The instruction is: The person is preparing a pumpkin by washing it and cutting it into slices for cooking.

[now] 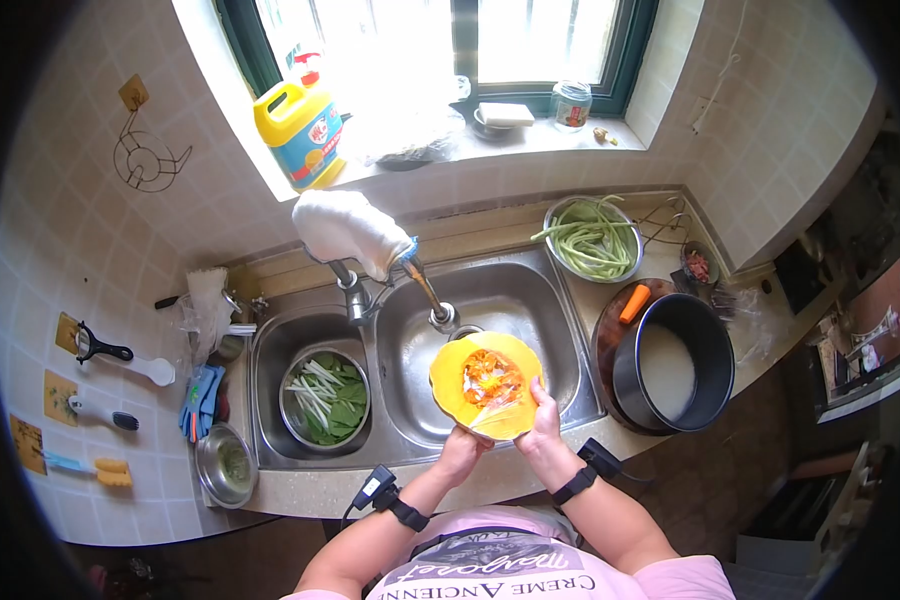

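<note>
A cut pumpkin half [453,370] with scalloped edges is held over the front of the right sink basin [560,345]. Its orange, stringy seed hollow faces up, and what looks like clear plastic film shines on its lower part. My left hand [463,455] grips it from below at the lower left, fingers mostly hidden underneath. On the lower right, my right hand [540,425] is closed on the rim, thumb on the upper side. Behind the pumpkin stands the faucet [425,285], its top wrapped in white cloth [342,228].
In the left basin sits a bowl of leafy greens [345,400]. Right of the sink are a bowl of green beans [595,240], a carrot [634,303] and a dark pot [715,365] with whitish contents. A metal bowl [210,470] stands at the counter's left. A yellow detergent jug [305,140] is on the sill.
</note>
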{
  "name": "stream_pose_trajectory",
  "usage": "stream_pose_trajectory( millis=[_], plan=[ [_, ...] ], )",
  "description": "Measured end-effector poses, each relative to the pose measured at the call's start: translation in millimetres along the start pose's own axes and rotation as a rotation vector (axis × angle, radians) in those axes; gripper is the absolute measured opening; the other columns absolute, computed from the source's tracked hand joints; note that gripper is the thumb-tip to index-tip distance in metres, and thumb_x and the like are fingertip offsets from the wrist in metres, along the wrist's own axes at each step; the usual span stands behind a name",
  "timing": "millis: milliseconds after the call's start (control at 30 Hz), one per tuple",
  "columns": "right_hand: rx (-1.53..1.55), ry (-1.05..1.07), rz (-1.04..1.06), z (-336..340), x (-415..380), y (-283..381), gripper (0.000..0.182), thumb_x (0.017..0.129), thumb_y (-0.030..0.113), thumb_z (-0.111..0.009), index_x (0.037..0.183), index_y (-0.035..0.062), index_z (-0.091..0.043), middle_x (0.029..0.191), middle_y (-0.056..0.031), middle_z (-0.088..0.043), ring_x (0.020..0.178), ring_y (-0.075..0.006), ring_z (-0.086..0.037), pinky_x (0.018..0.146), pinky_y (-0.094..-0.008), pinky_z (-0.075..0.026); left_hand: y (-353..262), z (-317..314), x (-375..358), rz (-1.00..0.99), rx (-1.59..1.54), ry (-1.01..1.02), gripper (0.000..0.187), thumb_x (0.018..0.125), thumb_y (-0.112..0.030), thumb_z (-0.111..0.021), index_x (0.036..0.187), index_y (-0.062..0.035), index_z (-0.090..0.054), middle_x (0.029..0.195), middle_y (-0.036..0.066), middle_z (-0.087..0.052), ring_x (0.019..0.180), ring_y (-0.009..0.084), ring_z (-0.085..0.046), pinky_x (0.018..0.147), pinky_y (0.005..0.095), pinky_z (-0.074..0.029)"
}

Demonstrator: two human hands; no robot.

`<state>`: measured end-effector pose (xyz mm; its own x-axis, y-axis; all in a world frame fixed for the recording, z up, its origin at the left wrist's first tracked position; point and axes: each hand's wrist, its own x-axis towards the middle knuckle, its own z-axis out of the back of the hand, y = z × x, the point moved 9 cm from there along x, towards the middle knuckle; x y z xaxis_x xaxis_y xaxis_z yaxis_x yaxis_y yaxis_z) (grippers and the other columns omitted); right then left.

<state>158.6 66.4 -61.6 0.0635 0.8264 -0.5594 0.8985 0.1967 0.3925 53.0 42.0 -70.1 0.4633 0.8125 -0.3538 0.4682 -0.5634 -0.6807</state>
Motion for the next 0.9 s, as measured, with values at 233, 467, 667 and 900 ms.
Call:
stream_pose_trajectory(
  millis=[233, 467, 667, 900],
  plan=[
    [-0.129, 0.068, -0.002, 18.5, 12.5, 9.5, 0.042, 0.093, 0.031, -0.037, 0.121, 0.0004, -0.042, 0.119, -0.0171, -0.051, 0.108, -0.0299, -0.051, 0.094, -0.0434, -0.040, -27.2, -24.6, -16.2, 0.053, -0.031, 0.086, 0.039, 0.082, -0.014, -0.054, 0.118, -0.0025, -0.047, 0.109, 0.012, -0.057, 0.098, 0.0231, -0.058, 0.084, 0.0358, -0.047],
    [-0.394, 0.134, 0.003, 5.4, 13.1, 16.0, 0.037, 0.092, 0.025, -0.042, 0.120, -0.0009, -0.043, 0.111, -0.0134, -0.056, 0.096, -0.0232, -0.058, 0.085, -0.0350, -0.047, -44.9, 21.0, -6.8, 0.135, -0.040, -0.205, 0.034, 0.088, -0.020, -0.051, 0.116, -0.0005, -0.046, 0.109, 0.013, -0.057, 0.094, 0.0239, -0.060, 0.081, 0.0404, -0.051],
    [-0.274, -0.001, 0.036, -3.6, -14.2, 9.1, 0.043, 0.086, 0.023, -0.051, 0.123, 0.0026, -0.041, 0.118, -0.0128, -0.050, 0.103, -0.0177, -0.050, 0.083, -0.0327, -0.044, -42.1, 27.0, -5.5, 0.010, -0.122, -0.273, 0.038, 0.089, -0.019, -0.050, 0.121, -0.0017, -0.040, 0.110, 0.014, -0.057, 0.093, 0.0268, -0.061, 0.082, 0.0406, -0.051],
    [-1.025, 0.053, 0.339, 13.9, -36.3, -16.3, 0.025, 0.071, 0.019, -0.069, 0.081, -0.0034, -0.064, 0.073, -0.0087, -0.066, 0.066, -0.0126, -0.062, 0.063, -0.0256, -0.049, -23.8, 32.3, -6.6, -0.027, -0.191, -0.329, 0.037, 0.088, -0.017, -0.052, 0.120, -0.0030, -0.042, 0.107, 0.013, -0.058, 0.092, 0.0259, -0.060, 0.081, 0.0388, -0.050]
  ],
)
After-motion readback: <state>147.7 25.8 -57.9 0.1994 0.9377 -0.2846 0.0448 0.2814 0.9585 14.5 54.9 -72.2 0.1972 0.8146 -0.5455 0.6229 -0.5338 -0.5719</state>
